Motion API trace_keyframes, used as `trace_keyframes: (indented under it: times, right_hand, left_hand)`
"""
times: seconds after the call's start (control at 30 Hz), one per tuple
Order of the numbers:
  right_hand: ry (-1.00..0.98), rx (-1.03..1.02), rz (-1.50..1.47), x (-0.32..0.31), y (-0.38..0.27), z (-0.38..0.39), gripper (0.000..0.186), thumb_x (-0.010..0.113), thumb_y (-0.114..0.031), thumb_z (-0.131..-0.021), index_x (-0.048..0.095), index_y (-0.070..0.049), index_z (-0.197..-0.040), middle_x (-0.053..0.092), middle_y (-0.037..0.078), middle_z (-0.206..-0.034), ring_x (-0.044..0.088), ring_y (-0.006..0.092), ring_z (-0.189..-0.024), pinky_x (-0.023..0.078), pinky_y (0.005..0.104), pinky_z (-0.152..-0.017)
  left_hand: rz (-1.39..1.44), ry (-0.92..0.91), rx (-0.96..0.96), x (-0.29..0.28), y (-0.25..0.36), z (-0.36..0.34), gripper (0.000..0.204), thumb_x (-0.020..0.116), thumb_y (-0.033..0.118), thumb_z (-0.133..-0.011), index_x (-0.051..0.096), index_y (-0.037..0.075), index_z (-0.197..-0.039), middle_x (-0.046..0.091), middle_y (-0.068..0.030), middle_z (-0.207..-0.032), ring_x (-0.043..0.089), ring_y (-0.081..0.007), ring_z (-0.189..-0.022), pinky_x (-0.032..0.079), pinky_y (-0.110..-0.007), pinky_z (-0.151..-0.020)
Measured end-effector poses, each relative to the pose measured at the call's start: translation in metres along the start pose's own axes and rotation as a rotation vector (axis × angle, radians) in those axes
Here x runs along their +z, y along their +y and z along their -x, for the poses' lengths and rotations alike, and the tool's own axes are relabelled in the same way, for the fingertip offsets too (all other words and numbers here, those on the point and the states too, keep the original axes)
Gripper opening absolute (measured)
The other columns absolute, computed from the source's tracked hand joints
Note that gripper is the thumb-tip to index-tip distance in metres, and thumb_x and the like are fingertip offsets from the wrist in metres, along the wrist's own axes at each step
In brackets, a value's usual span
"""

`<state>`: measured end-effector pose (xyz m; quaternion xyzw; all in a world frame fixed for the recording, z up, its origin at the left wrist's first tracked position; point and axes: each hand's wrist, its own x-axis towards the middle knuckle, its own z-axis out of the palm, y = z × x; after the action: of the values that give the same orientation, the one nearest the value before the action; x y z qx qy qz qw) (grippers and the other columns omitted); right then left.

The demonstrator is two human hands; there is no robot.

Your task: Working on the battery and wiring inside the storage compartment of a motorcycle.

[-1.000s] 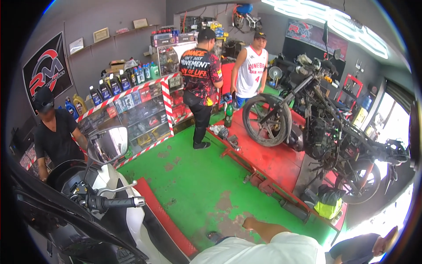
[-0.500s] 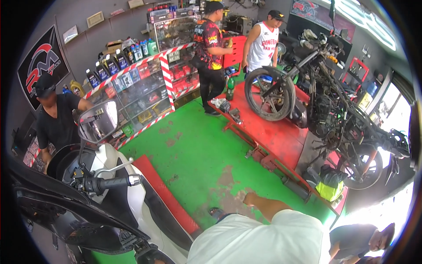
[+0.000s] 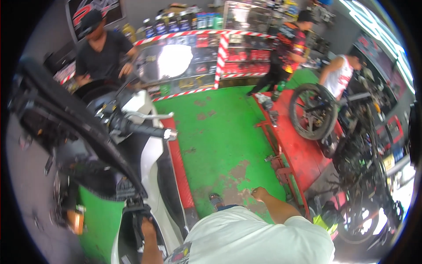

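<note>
A white and black scooter stands at my left, with its long black seat tipped up. My left hand reaches down into the storage space beneath that seat. Its fingers are hidden in shadow, and I cannot see whether they hold anything. Over the green floor beside me hangs my right hand. Its fingers are curled shut and nothing shows in them. It lies nearest the red lift platform, without touching it. The scooter's handlebar grip and brake lever are ahead of my left arm.
A partly dismantled motorcycle stands on the red platform to the right. Glass display shelves with striped edging line the back. One person is behind the scooter; two others are near the platform. A red ramp runs beside the scooter.
The view has swung left and down toward the scooter. My left hand has come into sight in the storage space. My right arm still hangs at my side. The person behind the scooter has raised a hand.
</note>
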<state>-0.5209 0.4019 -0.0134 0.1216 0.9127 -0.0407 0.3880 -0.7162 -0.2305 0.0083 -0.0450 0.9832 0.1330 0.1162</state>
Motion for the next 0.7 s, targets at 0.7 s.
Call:
trace_keyframes:
  times: [0.7]
  right_hand:
    - [0.238, 0.007, -0.565, -0.007, 0.009, -0.008, 0.029, 0.065, -0.027, -0.084, 0.074, -0.004, -0.099, 0.072, 0.019, -0.096, 0.069, 0.0322, -0.086, 0.053, 0.0405, -0.076]
  left_hand:
    - [0.177, -0.232, -0.510, -0.011, 0.040, -0.031, 0.062, 0.029, 0.043, -0.102, 0.064, -0.007, -0.118, 0.058, -0.0284, -0.130, 0.054, -0.0428, -0.124, 0.042, -0.048, -0.105]
